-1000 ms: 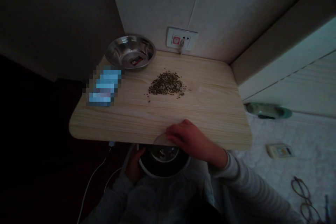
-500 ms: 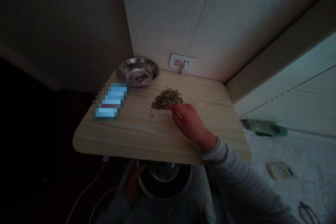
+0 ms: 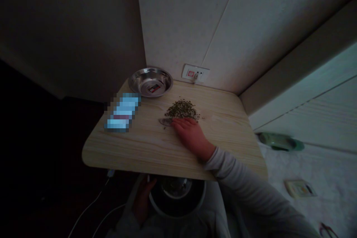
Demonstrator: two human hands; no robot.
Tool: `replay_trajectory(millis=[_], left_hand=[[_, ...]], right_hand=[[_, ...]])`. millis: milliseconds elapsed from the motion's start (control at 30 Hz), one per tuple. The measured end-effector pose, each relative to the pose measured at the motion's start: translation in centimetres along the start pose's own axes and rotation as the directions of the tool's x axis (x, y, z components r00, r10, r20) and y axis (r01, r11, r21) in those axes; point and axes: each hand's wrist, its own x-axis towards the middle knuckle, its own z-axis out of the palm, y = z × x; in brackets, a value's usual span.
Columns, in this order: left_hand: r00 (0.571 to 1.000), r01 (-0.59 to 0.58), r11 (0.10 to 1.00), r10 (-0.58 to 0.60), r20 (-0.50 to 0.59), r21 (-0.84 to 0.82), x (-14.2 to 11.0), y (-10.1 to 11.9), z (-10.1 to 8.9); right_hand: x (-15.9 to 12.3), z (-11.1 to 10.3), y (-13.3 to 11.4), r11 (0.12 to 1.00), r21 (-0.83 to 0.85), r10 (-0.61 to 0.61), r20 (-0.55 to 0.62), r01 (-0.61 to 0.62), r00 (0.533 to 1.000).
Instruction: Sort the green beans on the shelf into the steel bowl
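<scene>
My right hand (image 3: 189, 135) lies on the light wooden table (image 3: 134, 150), fingers curled over a small clear round piece (image 3: 165, 121) that pokes out to the left. It touches the near edge of a pile of small dark seeds (image 3: 182, 108). Below the table's front edge, my left hand (image 3: 141, 200) grips the rim of a dark bowl with a white rim (image 3: 156, 210) on my lap. Something pale sits inside that bowl, too dim to make out.
A steel bowl (image 3: 150, 81) stands at the table's back left corner, below a wall socket (image 3: 195, 73). A blue pixelated flat object (image 3: 122, 112) lies at the left. White cables (image 3: 92, 208) hang below. On the right lie a green object (image 3: 279, 142) and a small box (image 3: 299, 188).
My right hand went from the table's front edge, above the lap bowl, forward to the seed pile, carrying the clear piece. The left hand stayed on the bowl. The view tilted up.
</scene>
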Motion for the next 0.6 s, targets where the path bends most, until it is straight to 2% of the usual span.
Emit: replay_trajectory(millis=[200,467,600], left_hand=[[1.000,0.025,1.000,-0.025,0.008,0.002,0.1,-0.1,0.0],[0.999,0.031,0.999,-0.031,0.029,-0.016,0.3,-0.5,-0.2],[0.996,0.036,0.996,-0.029,0.081,-0.083,0.0,-0.3,0.2]], right_hand=[[-1.0,0.1,0.0,0.999,-0.008,-0.050,-0.040,0.050,0.998],[-2.4,-0.3,0.0,0.998,-0.022,-0.066,-0.032,0.065,0.997],[-2.9,-0.5,0.0,0.996,-0.042,-0.082,-0.062,0.080,0.995]])
